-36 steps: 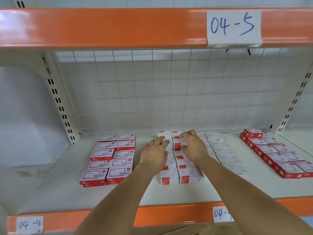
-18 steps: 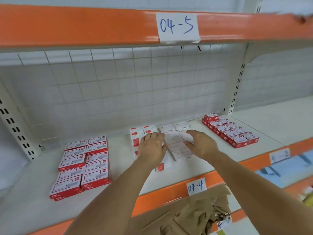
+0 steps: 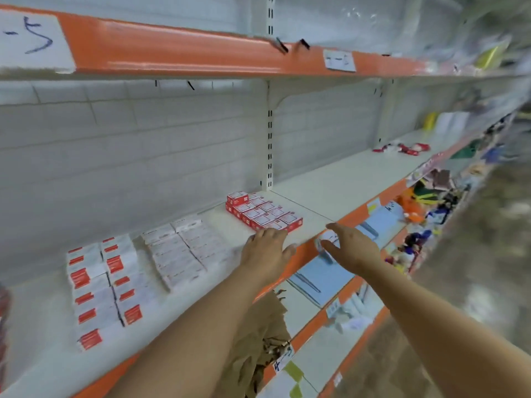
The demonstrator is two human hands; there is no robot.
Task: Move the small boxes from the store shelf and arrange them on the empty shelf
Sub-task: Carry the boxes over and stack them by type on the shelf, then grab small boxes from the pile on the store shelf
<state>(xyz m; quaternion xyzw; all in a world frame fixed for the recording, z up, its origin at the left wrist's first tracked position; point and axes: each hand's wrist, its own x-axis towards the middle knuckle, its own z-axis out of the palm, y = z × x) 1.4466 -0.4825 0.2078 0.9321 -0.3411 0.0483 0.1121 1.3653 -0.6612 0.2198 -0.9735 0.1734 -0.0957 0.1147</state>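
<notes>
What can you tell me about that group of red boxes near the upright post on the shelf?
The red boxes are small, flat cartons, seemingly cardboard, with white label panels on top. They lie packed in two tidy rows running back toward the post, with one extra box stacked at the rear. They rest on the pale shelf. Neither hand clearly touches them.

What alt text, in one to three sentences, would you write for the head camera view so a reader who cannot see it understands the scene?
Two bare arms reach over a white store shelf with an orange front edge, the left hand and right hand both open and empty. Groups of small boxes lie in rows: white boxes at centre, red boxes behind the hands. The picture is blurred.
</notes>
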